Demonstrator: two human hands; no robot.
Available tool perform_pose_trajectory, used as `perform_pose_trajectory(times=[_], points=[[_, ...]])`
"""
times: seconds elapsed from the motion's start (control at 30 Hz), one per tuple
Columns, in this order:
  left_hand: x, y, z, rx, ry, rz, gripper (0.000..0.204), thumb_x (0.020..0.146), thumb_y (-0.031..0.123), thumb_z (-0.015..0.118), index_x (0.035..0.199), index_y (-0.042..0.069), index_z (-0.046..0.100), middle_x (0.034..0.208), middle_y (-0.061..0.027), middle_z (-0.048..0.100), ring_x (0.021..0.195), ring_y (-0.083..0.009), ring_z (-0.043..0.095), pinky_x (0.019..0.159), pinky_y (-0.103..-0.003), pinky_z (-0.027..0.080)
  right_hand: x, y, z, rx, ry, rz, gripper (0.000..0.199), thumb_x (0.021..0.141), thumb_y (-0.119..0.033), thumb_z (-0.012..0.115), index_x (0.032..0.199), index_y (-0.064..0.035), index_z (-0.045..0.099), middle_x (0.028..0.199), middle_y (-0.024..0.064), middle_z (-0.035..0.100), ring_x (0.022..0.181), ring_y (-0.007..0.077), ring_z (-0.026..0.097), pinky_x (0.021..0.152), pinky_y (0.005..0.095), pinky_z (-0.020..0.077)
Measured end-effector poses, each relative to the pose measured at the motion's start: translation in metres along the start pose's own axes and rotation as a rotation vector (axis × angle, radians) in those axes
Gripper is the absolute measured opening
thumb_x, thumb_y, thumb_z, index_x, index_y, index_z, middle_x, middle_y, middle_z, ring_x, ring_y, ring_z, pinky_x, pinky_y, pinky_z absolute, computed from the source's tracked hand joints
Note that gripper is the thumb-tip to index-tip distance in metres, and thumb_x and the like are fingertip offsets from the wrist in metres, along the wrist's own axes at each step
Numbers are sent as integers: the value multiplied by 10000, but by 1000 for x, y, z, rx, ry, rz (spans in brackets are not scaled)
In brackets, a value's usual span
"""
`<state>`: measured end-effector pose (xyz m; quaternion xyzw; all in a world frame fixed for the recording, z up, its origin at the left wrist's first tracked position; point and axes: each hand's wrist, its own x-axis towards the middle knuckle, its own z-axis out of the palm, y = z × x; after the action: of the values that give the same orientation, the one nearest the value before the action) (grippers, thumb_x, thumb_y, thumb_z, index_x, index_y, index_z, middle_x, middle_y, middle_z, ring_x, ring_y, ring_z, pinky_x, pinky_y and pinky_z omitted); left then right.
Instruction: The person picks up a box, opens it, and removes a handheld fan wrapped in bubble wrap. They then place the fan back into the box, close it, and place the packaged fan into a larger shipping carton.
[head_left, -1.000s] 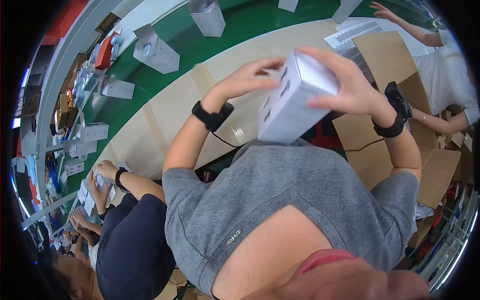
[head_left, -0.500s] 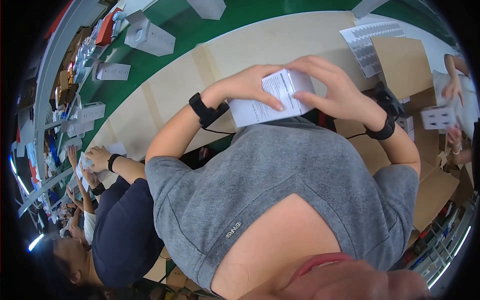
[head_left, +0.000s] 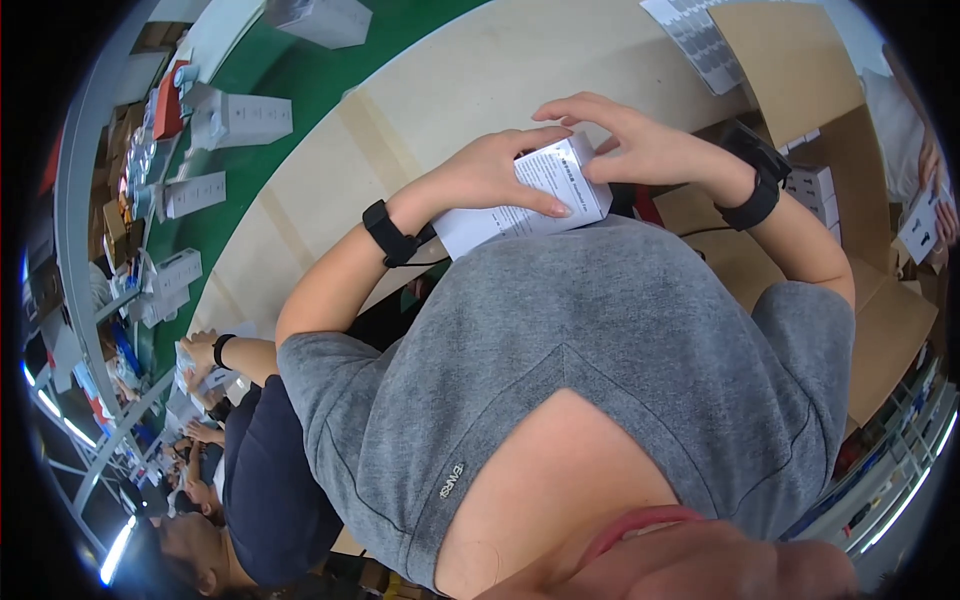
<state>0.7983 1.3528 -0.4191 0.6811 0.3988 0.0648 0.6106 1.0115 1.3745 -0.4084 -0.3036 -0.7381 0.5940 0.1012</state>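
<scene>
Since the earlier frame, I see the white box (head_left: 525, 195) drawn tight against the chest; left hand (head_left: 490, 172) and right hand (head_left: 640, 145) both grasp it, steadying its top edge.

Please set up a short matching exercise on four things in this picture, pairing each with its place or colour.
Things:
1. white box
2. wrist bands
3. green belt
4. brown cartons

Descriptions:
a. black, one on each forearm
b. held in both hands, the left hand and the right hand, close to the grey shirt
c. far side of the pale table, carrying white boxes
d. stacked at the person's right, beyond the table

Pairs: 1-b, 2-a, 3-c, 4-d
</scene>
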Motion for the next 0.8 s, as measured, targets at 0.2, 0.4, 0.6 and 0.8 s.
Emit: perform_pose_trajectory(times=[0.2,0.4,0.6,0.8], points=[[7,3,-1,309,62,88,841,538,491,746,1210,59,485,921,-160,565,921,-282,528,803,-333,426,-2,4,-3,163,-109,94,682,672,-49,549,1314,-119,331,1264,102,393,1136,241,423,849,373,481],[7,7,-1,326,54,18,827,522,488,752,1161,21,513,910,-172,558,879,-297,517,786,-346,422,-7,0,-3,98,-72,74,599,671,-13,551,1251,-89,423,1294,130,376,1151,250,426,866,395,472],[5,6,-5,380,113,195,789,515,438,773,1133,13,530,912,-168,554,884,-294,513,791,-349,416,-17,-4,-13,171,-8,-19,455,680,-9,560,1131,-58,542,1274,138,427,1113,260,476,877,379,457],[10,6,-13,397,207,440,797,498,356,803,1161,23,514,936,-152,544,904,-292,506,808,-361,410,-28,-17,-6,-26,206,-236,351,683,-8,560,1031,-32,599,1156,141,532,1081,252,508,860,345,445]])
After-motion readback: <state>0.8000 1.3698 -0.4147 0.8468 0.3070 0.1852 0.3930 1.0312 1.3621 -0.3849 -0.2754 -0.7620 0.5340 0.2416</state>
